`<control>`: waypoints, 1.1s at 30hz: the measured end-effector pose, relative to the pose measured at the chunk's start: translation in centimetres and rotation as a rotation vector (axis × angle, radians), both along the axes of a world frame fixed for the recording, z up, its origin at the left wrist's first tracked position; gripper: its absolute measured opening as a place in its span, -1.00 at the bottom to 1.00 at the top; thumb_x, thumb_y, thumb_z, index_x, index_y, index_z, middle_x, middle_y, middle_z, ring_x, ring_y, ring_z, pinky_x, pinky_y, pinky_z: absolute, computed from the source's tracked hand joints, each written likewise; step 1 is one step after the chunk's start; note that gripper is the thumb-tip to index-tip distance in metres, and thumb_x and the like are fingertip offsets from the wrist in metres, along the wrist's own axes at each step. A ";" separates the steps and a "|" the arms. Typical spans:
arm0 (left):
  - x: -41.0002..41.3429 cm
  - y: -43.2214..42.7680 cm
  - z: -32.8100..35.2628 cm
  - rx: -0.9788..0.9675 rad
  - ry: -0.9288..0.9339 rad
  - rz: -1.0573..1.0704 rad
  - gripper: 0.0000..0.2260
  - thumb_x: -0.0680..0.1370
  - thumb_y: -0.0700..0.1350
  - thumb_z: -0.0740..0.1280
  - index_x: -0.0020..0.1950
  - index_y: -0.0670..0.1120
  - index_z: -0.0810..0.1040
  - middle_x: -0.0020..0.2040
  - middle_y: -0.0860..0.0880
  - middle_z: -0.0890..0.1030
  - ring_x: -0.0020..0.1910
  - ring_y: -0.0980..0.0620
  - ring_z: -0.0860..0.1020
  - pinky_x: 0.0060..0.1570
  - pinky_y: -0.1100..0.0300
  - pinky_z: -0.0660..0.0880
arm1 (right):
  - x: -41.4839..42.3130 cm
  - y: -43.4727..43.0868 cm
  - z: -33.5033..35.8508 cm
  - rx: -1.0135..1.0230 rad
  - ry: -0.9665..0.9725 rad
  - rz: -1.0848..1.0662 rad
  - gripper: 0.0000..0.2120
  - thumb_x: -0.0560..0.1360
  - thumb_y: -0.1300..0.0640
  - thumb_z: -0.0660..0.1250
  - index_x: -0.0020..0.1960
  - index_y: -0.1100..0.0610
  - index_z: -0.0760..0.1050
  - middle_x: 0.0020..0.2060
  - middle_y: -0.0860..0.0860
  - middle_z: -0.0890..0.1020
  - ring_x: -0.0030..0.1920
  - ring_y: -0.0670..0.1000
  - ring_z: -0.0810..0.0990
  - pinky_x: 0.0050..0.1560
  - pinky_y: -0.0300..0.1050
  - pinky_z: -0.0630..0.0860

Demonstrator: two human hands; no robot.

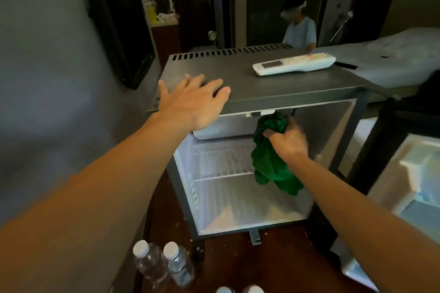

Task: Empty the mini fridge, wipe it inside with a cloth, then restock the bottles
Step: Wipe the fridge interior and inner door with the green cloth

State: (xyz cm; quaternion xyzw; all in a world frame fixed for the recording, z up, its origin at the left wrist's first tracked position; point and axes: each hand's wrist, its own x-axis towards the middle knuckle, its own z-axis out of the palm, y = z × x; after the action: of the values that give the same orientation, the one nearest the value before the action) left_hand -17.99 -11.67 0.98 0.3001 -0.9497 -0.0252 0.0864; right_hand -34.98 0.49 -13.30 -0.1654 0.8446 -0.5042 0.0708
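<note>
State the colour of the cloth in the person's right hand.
Green; the cloth shows in the head view.

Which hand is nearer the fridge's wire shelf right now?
Right. The right hand holds the green cloth inside, above the wire shelf; the left hand rests on the fridge top.

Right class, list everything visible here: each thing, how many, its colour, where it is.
Mini fridge: one, dark grey, door open, on the floor.
Wire shelf: one, white, inside the fridge.
Cloth: one, green, at the fridge's upper inside.
Bottles: two, clear with white caps, on the floor in front; two more white caps at the bottom edge.
Remote control: one, white, on the fridge top.
Left hand: flat on the fridge top.
Right hand: grips the cloth.
</note>
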 end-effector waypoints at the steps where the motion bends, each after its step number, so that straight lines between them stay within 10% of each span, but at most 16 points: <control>1: -0.4 -0.3 -0.7 -0.026 0.017 -0.003 -0.51 0.60 0.29 -0.16 0.50 0.26 0.18 0.55 0.06 0.21 0.52 -0.08 0.12 0.40 -0.35 -0.07 | -0.5 -0.9 -1.0 0.132 0.060 0.092 -0.45 0.40 -0.11 0.43 0.32 0.04 0.42 0.28 0.13 0.51 0.25 0.21 0.49 0.25 0.05 0.45; 6: -0.9 -1.8 -0.9 -0.077 0.000 -0.091 -0.49 0.59 0.30 -0.18 0.50 0.23 0.16 0.51 0.00 0.25 0.44 -0.17 0.22 0.27 -0.33 0.11 | 0.0 -4.5 -6.3 0.624 0.197 0.367 -0.37 0.39 -0.31 0.31 0.41 -0.21 0.30 0.45 -0.02 0.28 0.40 0.15 0.32 0.39 0.14 0.25; 12: -1.2 -1.7 -1.5 -0.141 0.072 -0.100 -0.50 0.59 0.26 -0.16 0.43 0.18 0.30 0.40 -0.05 0.39 0.35 -0.17 0.34 0.24 -0.24 0.23 | 3.6 -6.8 -6.2 0.581 0.513 0.349 -0.52 0.39 -0.19 0.36 0.29 -0.16 0.41 0.27 0.00 0.42 0.16 0.18 0.52 0.10 0.01 0.45; 19: -0.8 -1.4 -1.5 -0.145 0.080 -0.102 -0.51 0.60 0.26 -0.15 0.46 0.19 0.26 0.44 -0.03 0.37 0.36 -0.16 0.35 0.22 -0.18 0.23 | 8.2 -11.2 -5.9 0.314 0.433 0.574 -0.48 0.40 -0.10 0.39 0.34 -0.12 0.41 0.24 0.00 0.45 0.10 0.20 0.57 0.08 0.03 0.52; 23: -0.1 -1.1 -1.1 -0.154 0.078 -0.080 -0.51 0.61 0.28 -0.14 0.51 0.22 0.20 0.50 0.01 0.31 0.42 -0.15 0.30 0.26 -0.14 0.23 | 7.1 -10.8 -5.6 0.504 0.656 0.649 -0.49 0.44 -0.06 0.38 0.36 -0.18 0.35 0.22 0.06 0.42 0.10 0.22 0.56 0.09 0.10 0.52; 33: -0.5 -0.5 -1.5 -0.220 0.130 -0.050 -0.57 0.62 0.16 -0.11 0.42 0.20 0.34 0.37 -0.06 0.44 0.28 -0.20 0.40 -0.02 -0.06 0.21 | -6.3 -1.5 -6.8 0.632 0.490 0.095 -0.59 0.48 0.01 0.32 0.31 0.07 0.45 0.29 0.23 0.47 0.26 0.29 0.46 0.25 0.10 0.41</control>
State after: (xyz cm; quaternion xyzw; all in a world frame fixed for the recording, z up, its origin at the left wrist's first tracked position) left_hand -18.49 -12.16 -0.49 0.2628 -0.9463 0.0575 0.1794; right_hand -41.33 -0.98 -20.06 -0.2897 0.9414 -0.1614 -0.0622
